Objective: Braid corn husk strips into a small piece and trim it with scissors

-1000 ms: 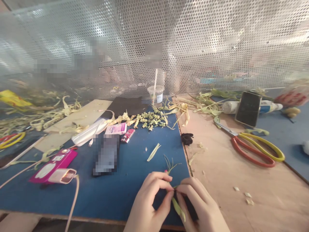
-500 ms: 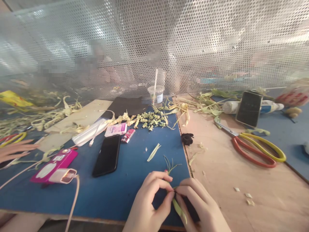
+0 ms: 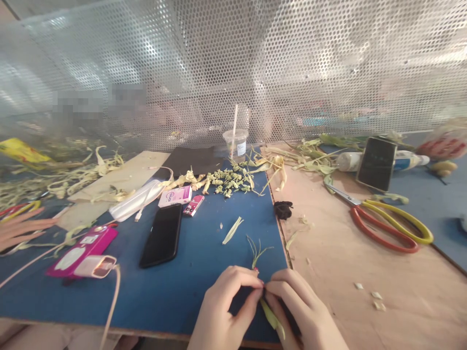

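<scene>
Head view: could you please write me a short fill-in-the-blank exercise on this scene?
The left hand and the ____ hand meet fingertip to fingertip at a green plant piece.
The black phone beside the pink box lies on a tabletop coloured ____.
A pale ____ sticks up out of the clear cup.
The scissors at the right have one red handle and one ____ handle.

Missing words: right; blue; straw; yellow.

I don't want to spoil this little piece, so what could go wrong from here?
The thin green strands sticking out past the left hand could bend if brushed. The green strip, hanging below the fingertips of the right hand, might tear if pulled hard.
</scene>
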`<state>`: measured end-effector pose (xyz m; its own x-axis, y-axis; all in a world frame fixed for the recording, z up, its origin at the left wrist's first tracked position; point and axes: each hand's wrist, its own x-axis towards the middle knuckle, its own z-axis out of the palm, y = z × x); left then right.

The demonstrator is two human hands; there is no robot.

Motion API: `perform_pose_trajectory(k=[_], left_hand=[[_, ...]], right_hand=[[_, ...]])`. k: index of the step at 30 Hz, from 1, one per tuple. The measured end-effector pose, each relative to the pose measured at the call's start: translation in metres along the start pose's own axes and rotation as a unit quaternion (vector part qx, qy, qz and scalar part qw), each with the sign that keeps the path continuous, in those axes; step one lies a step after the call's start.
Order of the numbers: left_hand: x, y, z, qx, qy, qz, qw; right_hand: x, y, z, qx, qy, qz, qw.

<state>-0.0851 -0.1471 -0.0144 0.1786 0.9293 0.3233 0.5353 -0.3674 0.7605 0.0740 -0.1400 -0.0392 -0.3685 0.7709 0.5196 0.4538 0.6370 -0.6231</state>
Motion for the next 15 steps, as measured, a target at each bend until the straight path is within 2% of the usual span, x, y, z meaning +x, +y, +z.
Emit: perform_pose_trajectory(k=[6, 15], left_hand=[[-0.0013, -0.0001, 0.0010, 0.006, 0.013, 0.054, 0.998], [-0.0022, -0.0012, 0.0012, -0.017, 0.011, 0.066, 0.998]], right_hand=[[0.0007, -0.0004, 0.0005, -0.003, 0.008, -0.004, 1.000], [0.0001, 0.0052, 0.0005, -0.028, -0.008, -0.025, 0.999]])
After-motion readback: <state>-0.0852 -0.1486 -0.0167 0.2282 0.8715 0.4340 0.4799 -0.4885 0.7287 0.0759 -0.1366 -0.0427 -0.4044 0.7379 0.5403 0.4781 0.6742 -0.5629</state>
